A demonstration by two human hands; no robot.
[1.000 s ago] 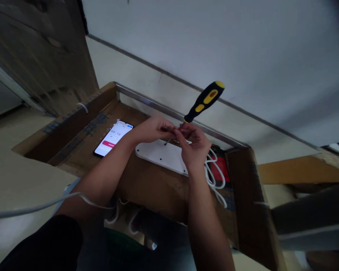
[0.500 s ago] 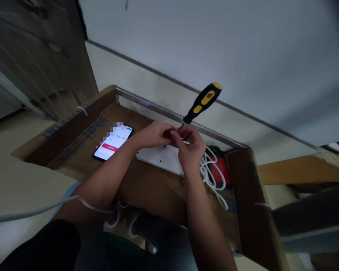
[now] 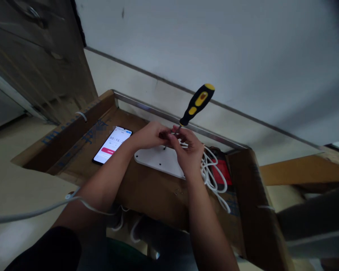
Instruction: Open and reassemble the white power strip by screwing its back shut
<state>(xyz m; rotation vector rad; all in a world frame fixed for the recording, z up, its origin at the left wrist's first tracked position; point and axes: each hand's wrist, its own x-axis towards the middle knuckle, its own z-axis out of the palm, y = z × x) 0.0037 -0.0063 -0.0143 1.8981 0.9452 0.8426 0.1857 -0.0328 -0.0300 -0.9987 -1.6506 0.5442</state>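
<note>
A screwdriver (image 3: 197,104) with a black and yellow handle stands tilted, its handle up and its shaft down between my hands. My right hand (image 3: 190,150) is closed around the shaft with thumb and fingers. My left hand (image 3: 154,134) is closed in a pinch beside the shaft's lower end; whatever its fingertips hold is hidden. Under both hands lies a flat white panel (image 3: 149,160) with small dark holes, like the back of a power strip. A coiled white cord (image 3: 214,177) lies right of my right hand.
A phone (image 3: 109,150) showing a running timer lies left on the cardboard-lined tray (image 3: 149,192). A red and black item (image 3: 222,171) sits beneath the cord. Small metal bits (image 3: 177,192) lie before the panel. Behind the tray's metal rail (image 3: 147,108) stands a white wall (image 3: 214,45).
The screwdriver handle has shifted slightly left in view, and the right-hand fingers have opened out a little around the shaft. The left hand keeps its pinch. The camera view has shifted slightly.
</note>
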